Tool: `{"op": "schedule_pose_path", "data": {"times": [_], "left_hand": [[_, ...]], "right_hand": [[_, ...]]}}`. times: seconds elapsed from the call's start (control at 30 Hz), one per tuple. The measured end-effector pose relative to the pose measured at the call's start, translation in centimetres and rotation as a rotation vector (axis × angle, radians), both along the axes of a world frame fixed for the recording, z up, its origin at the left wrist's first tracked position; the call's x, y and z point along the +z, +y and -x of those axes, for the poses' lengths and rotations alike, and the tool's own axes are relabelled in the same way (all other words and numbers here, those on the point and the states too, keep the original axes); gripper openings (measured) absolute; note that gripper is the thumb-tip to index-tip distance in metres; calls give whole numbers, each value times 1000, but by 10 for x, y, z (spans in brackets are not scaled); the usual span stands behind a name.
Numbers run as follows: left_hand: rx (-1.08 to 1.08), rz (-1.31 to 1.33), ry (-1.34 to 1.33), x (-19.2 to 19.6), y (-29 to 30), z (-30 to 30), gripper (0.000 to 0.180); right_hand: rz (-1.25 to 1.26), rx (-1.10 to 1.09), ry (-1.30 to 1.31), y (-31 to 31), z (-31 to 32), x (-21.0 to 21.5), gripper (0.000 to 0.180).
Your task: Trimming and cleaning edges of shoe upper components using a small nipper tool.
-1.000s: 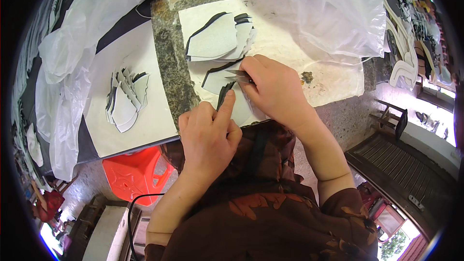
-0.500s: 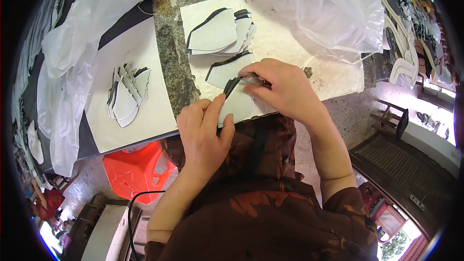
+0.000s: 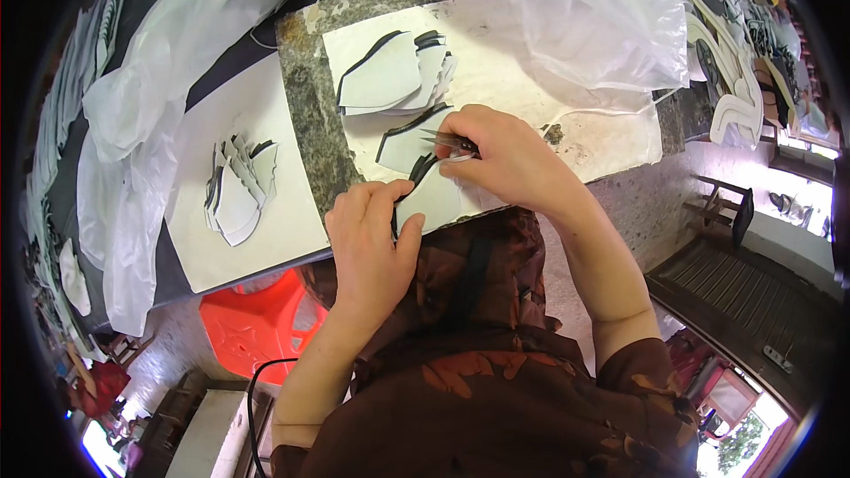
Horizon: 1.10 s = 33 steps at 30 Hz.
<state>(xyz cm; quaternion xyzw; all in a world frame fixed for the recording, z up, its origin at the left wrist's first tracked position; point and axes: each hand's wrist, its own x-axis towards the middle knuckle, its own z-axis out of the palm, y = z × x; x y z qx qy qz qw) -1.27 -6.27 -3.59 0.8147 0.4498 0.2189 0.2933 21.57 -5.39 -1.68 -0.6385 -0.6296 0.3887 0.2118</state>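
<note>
A pale grey, curved cut piece of material (image 3: 436,199) with a black edge lies at the near edge of the table. My left hand (image 3: 367,235) grips it on its left side, fingertips on the black edge and thumb lower down. My right hand (image 3: 505,155) is closed around small thread snips (image 3: 466,149), their blades apart and pointing left above the black edge. Its lower fingers are at the upper right end of the piece; whether they pinch it, I cannot tell. Just beyond lies a similar single piece (image 3: 400,149), and farther off a stack of such pieces (image 3: 381,75).
Another bunch of pieces (image 3: 237,199) rests on a pale sheet (image 3: 292,230) at the left. Clear plastic bags (image 3: 133,124) drape the table's left side, and another bag (image 3: 593,26) its far right. A red stool (image 3: 257,323) stands below the table edge.
The snips' blades have come away from the black edge and now show spread above it. My right hand has shifted slightly left. The whole view has tilted a little.
</note>
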Motion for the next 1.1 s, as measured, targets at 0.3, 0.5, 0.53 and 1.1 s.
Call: {"op": "schedule_pose_path", "data": {"times": [0.3, 0.5, 0.53, 1.1], "left_hand": [[-3, 17, -15, 10, 9, -6, 39], [-19, 24, -110, 25, 27, -8, 29], [-27, 66, -101, 27, 30, -10, 24], [-149, 328, -149, 26, 50, -2, 13]], "right_hand": [[-274, -134, 182, -20, 11, -3, 14], [-29, -406, 621, -26, 19, -4, 14], [-35, -414, 620, -26, 21, -5, 14], [233, -260, 766, -15, 8, 6, 23]]}}
